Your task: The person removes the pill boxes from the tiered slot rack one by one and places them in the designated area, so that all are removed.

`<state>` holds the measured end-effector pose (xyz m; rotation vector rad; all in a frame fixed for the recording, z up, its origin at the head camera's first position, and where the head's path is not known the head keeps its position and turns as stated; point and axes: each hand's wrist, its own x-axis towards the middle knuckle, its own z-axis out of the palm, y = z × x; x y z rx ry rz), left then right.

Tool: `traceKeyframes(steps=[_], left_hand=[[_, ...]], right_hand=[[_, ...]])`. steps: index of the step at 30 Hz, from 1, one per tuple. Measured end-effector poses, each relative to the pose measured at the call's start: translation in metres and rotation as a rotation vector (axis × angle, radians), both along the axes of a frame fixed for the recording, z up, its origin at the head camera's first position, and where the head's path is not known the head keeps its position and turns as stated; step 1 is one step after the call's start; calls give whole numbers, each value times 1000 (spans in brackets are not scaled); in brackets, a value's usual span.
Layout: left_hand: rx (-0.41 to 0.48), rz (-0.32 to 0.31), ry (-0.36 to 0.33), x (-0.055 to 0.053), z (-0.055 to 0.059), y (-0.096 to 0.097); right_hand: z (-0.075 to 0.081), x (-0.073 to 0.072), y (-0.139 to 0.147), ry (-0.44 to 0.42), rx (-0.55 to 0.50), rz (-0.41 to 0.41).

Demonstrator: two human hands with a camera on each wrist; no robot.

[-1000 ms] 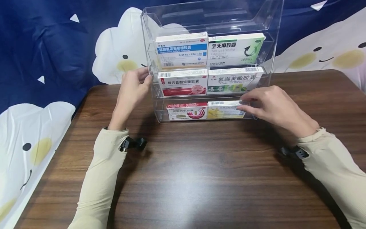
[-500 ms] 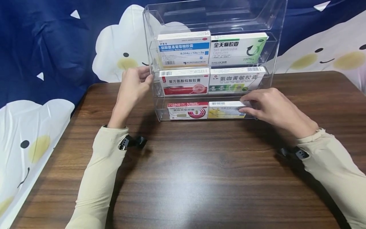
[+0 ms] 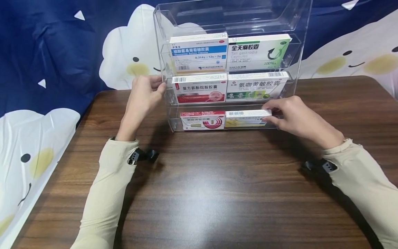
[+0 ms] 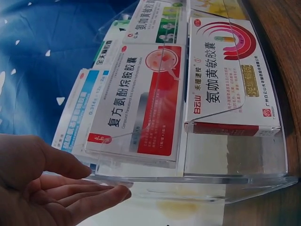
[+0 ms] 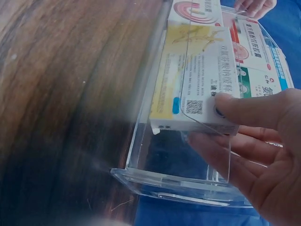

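A transparent tiered display rack (image 3: 230, 25) stands on the table, with pairs of medicine boxes on its lower three tiers. My left hand (image 3: 143, 93) holds the rack's left side edge, thumb toward the front and fingers behind, as the left wrist view shows. On the bottom tier, my right hand (image 3: 293, 116) pinches the right end of a yellow and white medicine box (image 5: 197, 80). Its thumb lies on the printed face, and its fingers reach behind the box. Beside that box sits a red and white medicine box (image 4: 230, 70).
The middle tier holds a red-banded box (image 3: 199, 90) and a green-banded box (image 3: 256, 88). Above them are a blue-striped box (image 3: 199, 55) and a green and white box (image 3: 258, 53). A blue cloth with white clouds (image 3: 124, 52) hangs behind the wooden table (image 3: 214, 180).
My right thumb and fingers have slid slightly right toward the end of the yellow and white medicine box. The left hand keeps its hold on the rack.
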<state>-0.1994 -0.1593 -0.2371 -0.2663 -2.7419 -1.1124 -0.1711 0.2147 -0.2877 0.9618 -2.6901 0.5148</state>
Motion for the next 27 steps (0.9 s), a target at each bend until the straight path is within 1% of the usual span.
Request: traceKeyframes(steps=[3,6,9,11,15,19,24,27], left_hand=[[-2,-2,4,0,0,0],[-3,-6,12,-1,-1,-1],[-3,-6,15,-1,-1,0],[-6,-2,16,-1,-2,0],[-5,-2,17,-1,-2,1],[0,-5,22,-1,-2,2],[-4,-5,32,-2,-2,2],[-10,-3,31,-1,-2,1]], right_hand=[[3,2,0,-40,-28,-33],[6,3,1,-53,-67,-51],[11,5,4,-64,-119,-76],[14,6,5,-89,-166,-95],[21,11,9,-202,-294,-144],[22,15,14,-321,-416,-210],[15,18,19,-394,-539,-276],[11,22,22,-440,-587,-299]])
